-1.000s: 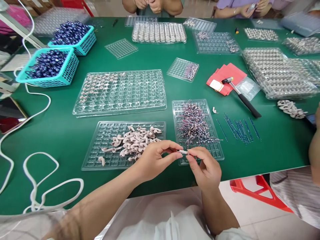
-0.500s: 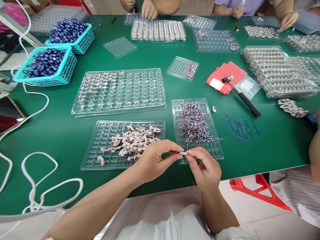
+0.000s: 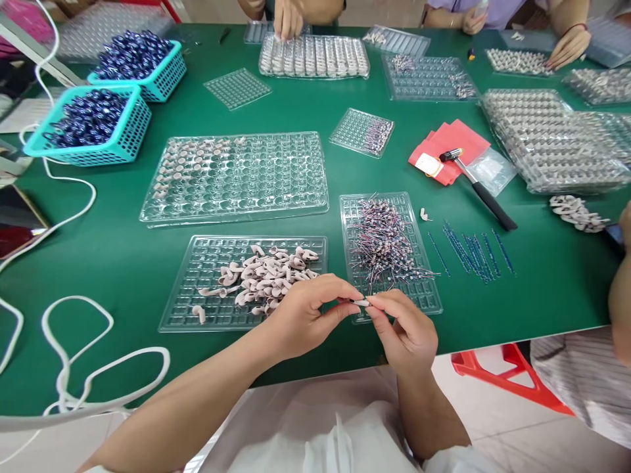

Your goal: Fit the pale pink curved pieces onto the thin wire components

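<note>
My left hand [image 3: 304,316] and my right hand [image 3: 407,332] meet fingertip to fingertip over the front edge of a clear tray [image 3: 431,299]. Both pinch one small whitish earbud shell [image 3: 363,303], mostly covered by the fingers. Heaped on that tray are small parts with thin wires [image 3: 382,240]. Left of it, beside my left wrist, a second clear tray [image 3: 180,295] carries a pile of beige earbud shells [image 3: 271,279]. One single shell [image 3: 198,313] lies apart at that tray's front left.
Behind is a large partly filled clear tray [image 3: 276,174]. Two turquoise baskets [image 3: 131,131] of shiny blue pieces stand left, near a white cable [image 3: 66,368]. A hammer [image 3: 486,197], red bags [image 3: 456,144] and thin blue strips [image 3: 476,256] lie right. Co-workers' hands [image 3: 569,46] work across the table.
My hands keep almost the same pose around the shell. Across the table, one co-worker's hand has come down to the filled tray, and another's has reached to a tray at the far right.
</note>
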